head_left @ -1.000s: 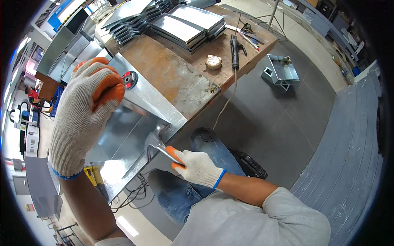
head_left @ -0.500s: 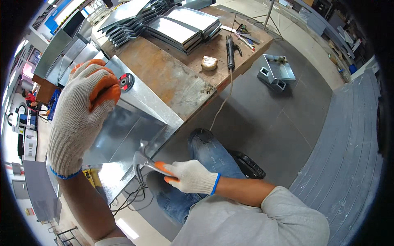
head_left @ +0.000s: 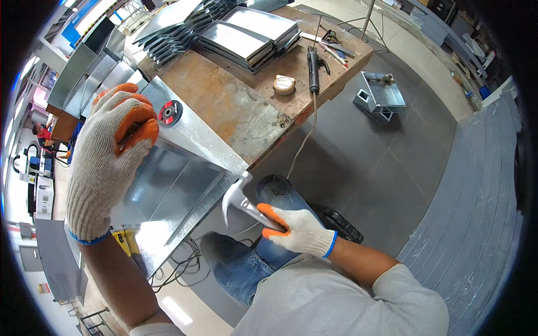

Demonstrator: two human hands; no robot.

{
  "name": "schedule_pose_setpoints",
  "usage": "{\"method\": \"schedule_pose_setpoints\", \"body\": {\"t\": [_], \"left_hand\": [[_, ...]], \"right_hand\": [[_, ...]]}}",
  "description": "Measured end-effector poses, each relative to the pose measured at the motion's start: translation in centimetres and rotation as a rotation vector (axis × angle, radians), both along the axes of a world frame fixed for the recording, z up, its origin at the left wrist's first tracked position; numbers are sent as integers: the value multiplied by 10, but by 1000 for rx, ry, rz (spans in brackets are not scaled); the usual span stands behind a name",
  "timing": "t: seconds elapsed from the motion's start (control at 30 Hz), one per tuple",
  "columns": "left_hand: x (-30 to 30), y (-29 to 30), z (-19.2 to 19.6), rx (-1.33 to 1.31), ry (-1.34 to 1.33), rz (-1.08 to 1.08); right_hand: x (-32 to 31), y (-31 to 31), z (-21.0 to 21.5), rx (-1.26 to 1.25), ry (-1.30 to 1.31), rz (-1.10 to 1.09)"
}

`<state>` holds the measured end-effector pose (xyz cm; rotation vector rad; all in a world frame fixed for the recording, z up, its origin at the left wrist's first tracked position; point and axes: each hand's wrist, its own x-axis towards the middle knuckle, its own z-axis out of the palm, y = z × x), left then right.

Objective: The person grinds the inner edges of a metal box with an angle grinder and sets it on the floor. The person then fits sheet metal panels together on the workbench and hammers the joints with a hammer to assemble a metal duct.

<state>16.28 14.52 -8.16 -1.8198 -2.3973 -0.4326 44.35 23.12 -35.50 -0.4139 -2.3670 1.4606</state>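
A claw hammer [head_left: 237,201] with a silver head is gripped by its handle in my right hand [head_left: 300,231], above my knee and just off the near edge of the metal. White knit gloves with orange palms cover both hands. On the left my left hand [head_left: 120,140] is raised over a bent, shiny sheet-metal piece [head_left: 174,185], its fingers curled closed. Whatever lies inside those fingers is hidden. Beside it, a red and black grinding disc [head_left: 170,112] rests on a long metal strip [head_left: 196,133] along the workbench edge.
The worn workbench [head_left: 224,106] carries stacked metal panels [head_left: 246,36], a tape measure [head_left: 284,84] and a corded black tool [head_left: 314,70]. A metal box [head_left: 383,92] stands on the floor. Cables [head_left: 188,260] lie below the sheet metal; wrapped grey panels [head_left: 471,213] fill the right.
My right hand has drawn the hammer to the right, away from the sheet-metal edge. The left hand has shifted slightly left, still curled.
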Motion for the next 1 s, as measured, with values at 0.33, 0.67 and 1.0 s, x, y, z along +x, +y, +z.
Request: {"method": "schedule_pose_setpoints", "body": {"t": [0.33, 0.67, 1.0], "left_hand": [[-6, 1, -7, 31, 11, -16], [0, 3, -1, 21, 1, -20], [-4, 6, -3, -14, 82, -24]], "right_hand": [[-40, -26, 9, 168, 22, 245], [-59, -19, 8, 214, -21, 157], [-12, 24, 12, 34, 103, 67]]}}
